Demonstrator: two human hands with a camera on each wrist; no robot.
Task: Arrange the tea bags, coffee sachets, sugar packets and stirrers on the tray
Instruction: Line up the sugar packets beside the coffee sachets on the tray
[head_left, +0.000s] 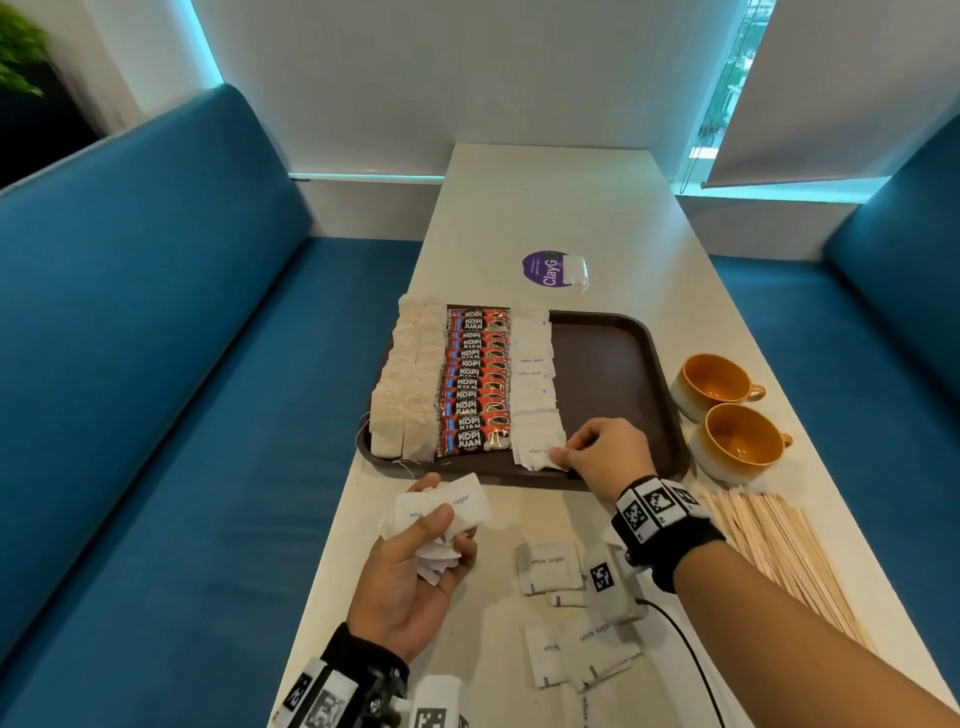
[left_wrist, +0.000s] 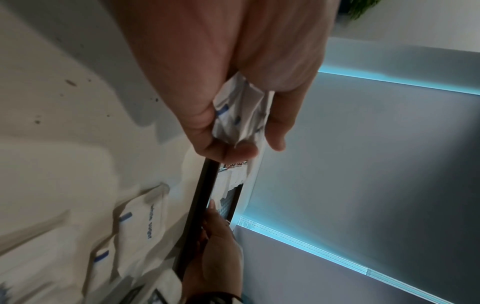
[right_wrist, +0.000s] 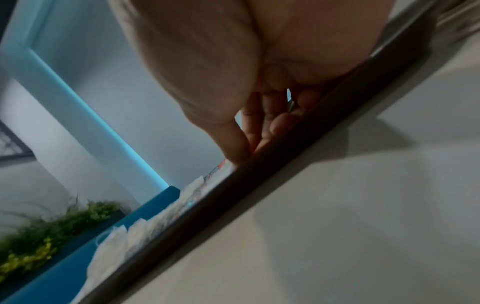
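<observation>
both hands (head_left: 415, 561) (head_left: 602, 457) on sugar packets (head_left: 441, 512)

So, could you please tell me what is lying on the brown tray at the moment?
The tray holds tea bags, coffee sachets and sugar packets in columns. The right hand covers part of the nearest packet; the tray's right part is bare.

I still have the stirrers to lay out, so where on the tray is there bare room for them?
Free: the tray floor between the sugar packet column and its right rim, beside the cups. Crowded: the left half, with tea bags and coffee sachets; the right hand occupies the near edge.
</observation>
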